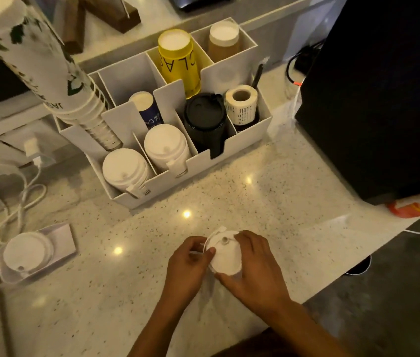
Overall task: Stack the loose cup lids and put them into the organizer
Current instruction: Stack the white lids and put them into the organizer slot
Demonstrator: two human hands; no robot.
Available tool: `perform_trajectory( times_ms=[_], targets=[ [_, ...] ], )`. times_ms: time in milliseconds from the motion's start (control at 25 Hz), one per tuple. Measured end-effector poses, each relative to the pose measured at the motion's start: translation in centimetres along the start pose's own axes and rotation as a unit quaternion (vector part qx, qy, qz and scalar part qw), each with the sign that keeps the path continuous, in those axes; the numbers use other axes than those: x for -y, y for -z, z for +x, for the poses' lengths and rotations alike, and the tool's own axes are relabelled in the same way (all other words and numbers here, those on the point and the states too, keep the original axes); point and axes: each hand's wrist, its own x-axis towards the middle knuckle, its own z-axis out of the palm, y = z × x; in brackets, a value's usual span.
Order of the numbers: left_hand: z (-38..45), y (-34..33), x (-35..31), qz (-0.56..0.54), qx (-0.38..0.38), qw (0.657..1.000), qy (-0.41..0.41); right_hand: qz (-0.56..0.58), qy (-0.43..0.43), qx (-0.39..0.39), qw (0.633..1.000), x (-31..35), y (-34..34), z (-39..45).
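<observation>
Your left hand [188, 264] and right hand [252, 264] pinch white lids [225, 258]; the yellow cup [180, 63] reads "CLA", rest hidden.

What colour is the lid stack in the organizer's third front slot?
Black, seen clearly in the head view, between white lids and a label roll.

Dim warm light, countertop [229, 191] glare, warped edges.

This looks like a café service counter. A white compartmented plastic organizer [229, 150] on the speckled stone worktop [268, 202] holds stacked paper cups [178, 63], white lids [165, 148] and a label roll [241, 103].
</observation>
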Motion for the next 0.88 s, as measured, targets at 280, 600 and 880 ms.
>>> perform_trajectory(
  times_ms=[280,600,880],
  targets=[
    [2.1,-1.8,0.8,0.095,-0.019,0.995,0.002,-0.055,-0.006,0.017,0.998,-0.8,-0.6,0.8],
    [2.6,-2.1,1.7,0.148,-0.023,0.989,0.011,-0.105,0.012,0.073,0.992,-1.4,-1.0,1.2],
    [2.0,-2.5,1.8,0.165,-0.025,0.986,0.000,-0.082,0.021,0.107,0.991,-2.5,-1.6,1.1]
  ],
)
